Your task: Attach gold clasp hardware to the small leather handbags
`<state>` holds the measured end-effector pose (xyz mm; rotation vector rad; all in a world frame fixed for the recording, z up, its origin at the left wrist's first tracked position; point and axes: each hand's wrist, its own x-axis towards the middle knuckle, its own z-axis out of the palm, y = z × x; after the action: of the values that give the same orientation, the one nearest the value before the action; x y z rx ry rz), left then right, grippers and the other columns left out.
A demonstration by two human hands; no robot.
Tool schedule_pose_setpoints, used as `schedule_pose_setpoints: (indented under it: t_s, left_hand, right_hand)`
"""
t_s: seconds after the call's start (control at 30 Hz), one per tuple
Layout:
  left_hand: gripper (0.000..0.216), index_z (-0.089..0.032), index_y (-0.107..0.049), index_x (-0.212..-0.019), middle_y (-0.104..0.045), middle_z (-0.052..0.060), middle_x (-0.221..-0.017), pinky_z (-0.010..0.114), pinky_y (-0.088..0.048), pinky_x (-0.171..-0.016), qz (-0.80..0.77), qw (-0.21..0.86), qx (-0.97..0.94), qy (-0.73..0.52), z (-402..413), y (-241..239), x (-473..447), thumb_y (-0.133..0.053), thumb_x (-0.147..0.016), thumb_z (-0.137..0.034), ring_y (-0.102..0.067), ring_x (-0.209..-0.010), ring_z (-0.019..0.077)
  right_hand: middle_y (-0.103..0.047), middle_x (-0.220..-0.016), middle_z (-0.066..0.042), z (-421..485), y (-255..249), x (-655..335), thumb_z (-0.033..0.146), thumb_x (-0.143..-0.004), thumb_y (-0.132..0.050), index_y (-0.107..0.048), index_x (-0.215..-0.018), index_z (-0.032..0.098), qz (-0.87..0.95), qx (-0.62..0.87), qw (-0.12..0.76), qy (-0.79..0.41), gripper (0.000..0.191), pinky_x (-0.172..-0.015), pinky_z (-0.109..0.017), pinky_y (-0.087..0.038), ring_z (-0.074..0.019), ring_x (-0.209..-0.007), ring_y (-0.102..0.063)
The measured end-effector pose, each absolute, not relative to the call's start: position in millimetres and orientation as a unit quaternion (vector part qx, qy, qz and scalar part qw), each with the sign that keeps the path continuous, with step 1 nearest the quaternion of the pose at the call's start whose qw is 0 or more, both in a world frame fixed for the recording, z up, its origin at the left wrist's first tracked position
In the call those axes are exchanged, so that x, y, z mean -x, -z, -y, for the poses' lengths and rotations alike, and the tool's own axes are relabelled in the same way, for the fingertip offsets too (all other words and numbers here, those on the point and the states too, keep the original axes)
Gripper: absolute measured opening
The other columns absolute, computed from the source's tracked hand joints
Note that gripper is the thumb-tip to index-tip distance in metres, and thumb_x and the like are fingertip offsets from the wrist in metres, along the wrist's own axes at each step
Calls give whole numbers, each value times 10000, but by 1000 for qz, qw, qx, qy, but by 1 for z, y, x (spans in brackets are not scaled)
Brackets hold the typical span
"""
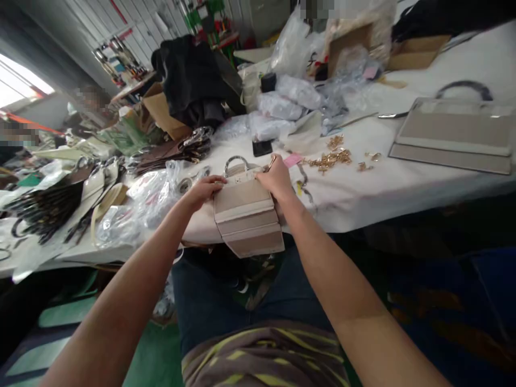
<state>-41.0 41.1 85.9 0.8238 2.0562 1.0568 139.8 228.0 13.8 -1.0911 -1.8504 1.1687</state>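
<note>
My left hand touches the beige bag, likely steadying it, though I cannot tell whether it pinches; my right hand curls around a slim object.

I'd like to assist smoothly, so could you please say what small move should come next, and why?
Probably slide the handbag slightly farther onto the table: its lower panel overhangs the edge, while the left hand and right hand are both at its top.
</note>
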Motion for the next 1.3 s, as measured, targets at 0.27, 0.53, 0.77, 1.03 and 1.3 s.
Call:
schedule_pose_setpoints:
  t_s: [0.27,0.53,0.77,1.03,1.3]
  left_hand:
    - [319,-181,-765,-1047,-591,28,-794,303,-318,-646,-778,343,-301,-432,-38,-88,36,-787,-730,-215,-492,-718,177]
    - [237,-180,-772,-1039,-588,28,-786,332,-338,-679,-776,350,-287,-439,-36,-85,36,-758,-804,-152,-488,-708,174]
    - [252,-170,-783,-1079,-590,22,-791,309,-352,-658,-773,348,-285,-448,-33,-79,41,-697,-845,-131,-516,-705,162]
    - [256,-185,-799,-1086,-596,21,-775,297,-347,-635,-778,342,-289,-441,-31,-78,40,-715,-851,-126,-504,-673,154]
    - [238,-175,-806,-1113,-602,24,-789,294,-362,-662,-775,337,-293,-447,-30,-75,40,-732,-887,-156,-512,-692,155]
  right_hand:
    - [-749,-1280,-204,-228,-18,-144,293,-733,-879,-547,-1511,109,717,409,342,-449,866,-1103,-532,-570,-385,-1188,-714]
    - [-731,-1337,-241,-230,-10,-143,330,-731,-913,-583,-1496,77,728,404,345,-434,871,-1122,-528,-545,-403,-1244,-694]
    - [-761,-1245,-178,-230,-14,-145,333,-727,-923,-592,-1487,111,727,404,333,-443,858,-1106,-507,-556,-359,-1158,-722]
    - [-771,-1158,-137,-230,-9,-145,358,-705,-931,-617,-1435,148,722,403,340,-448,822,-1071,-513,-567,-349,-1096,-729]
    - [-759,-1168,-123,-235,-4,-144,393,-699,-943,-620,-1393,182,730,407,331,-438,794,-1077,-535,-568,-344,-1087,-724]
